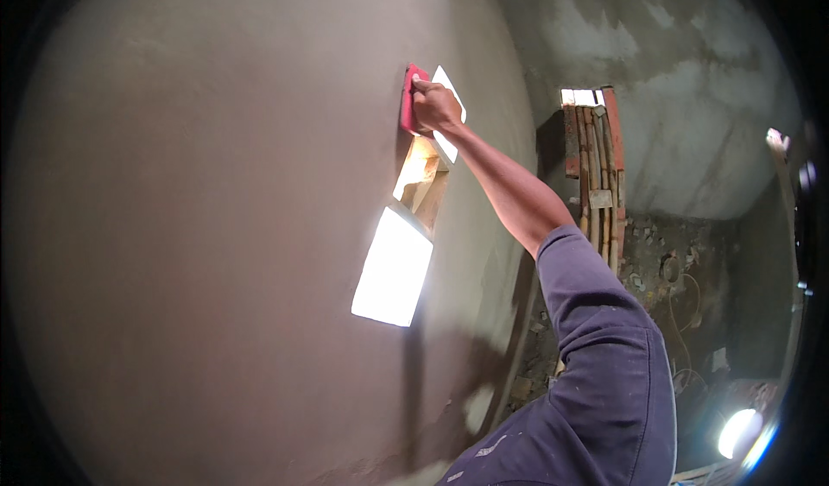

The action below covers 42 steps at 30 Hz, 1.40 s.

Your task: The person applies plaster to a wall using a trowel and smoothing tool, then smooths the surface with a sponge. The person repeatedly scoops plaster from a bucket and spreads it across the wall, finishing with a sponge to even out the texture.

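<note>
My right hand (438, 107) is closed around a red plastering float (407, 110), its thumb towards the upper left. The float is seen narrowly, almost edge-on, at the grey-brown plastered wall (216, 227). Whether its whole face touches the plaster cannot be made out. Beside and below the hand are very bright white four-sided patches; the larger one (393, 266) lies below a light brown, wood-like recess (422, 178). Glare hides what is in them. My bare forearm runs up from a dark purple sleeve (604, 348). My left hand does not show.
Right of the arm, long poles (596, 167) stand together between reddish edges, below a small bright opening. Rubble (648, 253) and a thin looping cable (695, 300) lie on the floor. A patchy grey wall (691, 97) rises behind. A bright lamp-like light (740, 434) glows at lower right.
</note>
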{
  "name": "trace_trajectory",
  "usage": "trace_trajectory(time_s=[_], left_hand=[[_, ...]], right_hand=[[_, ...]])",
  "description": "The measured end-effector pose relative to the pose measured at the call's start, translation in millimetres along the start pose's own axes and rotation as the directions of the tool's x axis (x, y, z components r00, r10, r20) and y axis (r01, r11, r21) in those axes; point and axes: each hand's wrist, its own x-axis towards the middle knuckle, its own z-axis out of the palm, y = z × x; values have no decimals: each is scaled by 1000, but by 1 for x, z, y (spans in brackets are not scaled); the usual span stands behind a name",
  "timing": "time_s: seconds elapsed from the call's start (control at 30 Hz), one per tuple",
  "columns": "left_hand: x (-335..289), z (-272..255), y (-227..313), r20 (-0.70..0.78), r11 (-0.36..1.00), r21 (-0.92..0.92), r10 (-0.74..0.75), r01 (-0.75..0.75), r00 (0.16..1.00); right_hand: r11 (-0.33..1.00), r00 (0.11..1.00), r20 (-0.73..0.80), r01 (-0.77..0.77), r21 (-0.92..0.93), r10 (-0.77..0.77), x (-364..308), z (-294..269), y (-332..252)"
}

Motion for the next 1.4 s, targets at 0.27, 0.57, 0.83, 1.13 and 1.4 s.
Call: trace_trajectory(time_s=[0.27,0.57,0.83,1.13,1.4], left_hand=[[-5,-3,-42,-4,882,-471,13,-13,1000],[-16,-33,52,29,999,50,-23,22,999],[-26,-13,24,-8,973,-200,112,-111,994],[-112,-33,30,164,541,-825,506,-163,847],[-286,-145,132,496,322,-770,845,551,198]], right_hand=[[256,260,-97,965,52,-961,-234,56,-100],[410,517,52,610,678,-855,-449,26,-54],[745,803,125,-589,313,583,-581,7,162],[421,485,151,-848,322,861,-678,-86,306],[330,308,-262,-943,45,915,-681,-149,382]])
